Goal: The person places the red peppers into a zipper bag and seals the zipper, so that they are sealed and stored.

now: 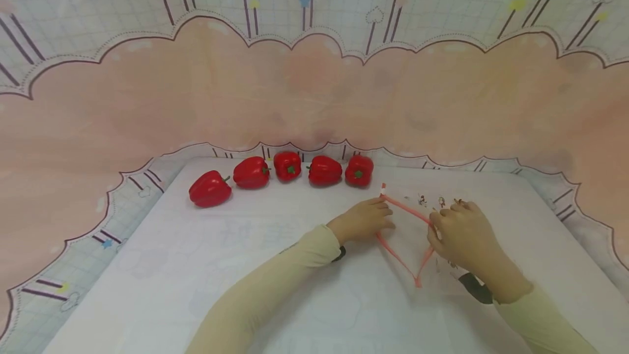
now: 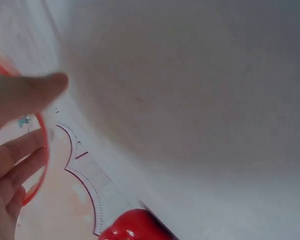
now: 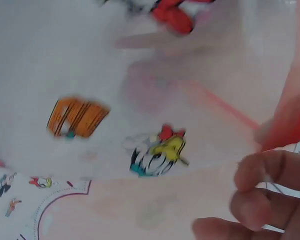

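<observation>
A clear plastic zip bag with cartoon prints and a coral-red edge strip (image 1: 405, 207) lies to the right on the white table, its mouth spread into a diamond. My left hand (image 1: 362, 220) is at the left side of that mouth. In the left wrist view its thumb (image 2: 45, 90) stands apart from the straight fingers, with the red rim (image 2: 45, 150) passing between them. With curled fingers, my right hand (image 1: 462, 234) grips the bag's right edge. Printed figures (image 3: 162, 155) show on the clear film in the right wrist view.
Several red bell peppers stand in a row along the table's back, from the leftmost pepper (image 1: 210, 189) to the rightmost pepper (image 1: 359, 171). One pepper (image 2: 135, 227) also shows in the left wrist view. A patterned peach curtain (image 1: 304, 92) hangs behind the white table (image 1: 162, 266).
</observation>
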Demonstrator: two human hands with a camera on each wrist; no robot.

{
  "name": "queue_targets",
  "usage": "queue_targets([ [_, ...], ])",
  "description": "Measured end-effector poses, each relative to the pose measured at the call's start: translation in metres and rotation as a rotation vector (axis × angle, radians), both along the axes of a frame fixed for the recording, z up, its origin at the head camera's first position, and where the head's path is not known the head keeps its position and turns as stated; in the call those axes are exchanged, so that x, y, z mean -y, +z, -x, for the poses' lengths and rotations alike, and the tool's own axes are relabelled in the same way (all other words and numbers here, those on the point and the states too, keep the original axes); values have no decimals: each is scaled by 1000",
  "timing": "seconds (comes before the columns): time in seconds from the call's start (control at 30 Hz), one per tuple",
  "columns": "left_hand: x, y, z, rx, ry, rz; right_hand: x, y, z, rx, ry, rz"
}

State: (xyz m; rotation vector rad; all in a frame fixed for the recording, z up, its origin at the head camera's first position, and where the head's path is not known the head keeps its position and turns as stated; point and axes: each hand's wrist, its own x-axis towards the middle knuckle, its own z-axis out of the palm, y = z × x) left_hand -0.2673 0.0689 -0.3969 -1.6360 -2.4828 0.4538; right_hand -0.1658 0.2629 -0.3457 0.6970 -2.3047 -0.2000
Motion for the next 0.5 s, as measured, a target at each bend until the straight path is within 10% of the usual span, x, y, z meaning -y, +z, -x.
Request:
queue_targets([
  [0.2,-3,7,-18,61,-120,-54,3,0,6,-61,22,48],
  [0.33,-6,11,-36,-50,-256,-76,6,-2,8,-95,2,75],
  [0.5,-3,9,-44,-123,-244,-4,7,-1,5,-107,-18,86],
])
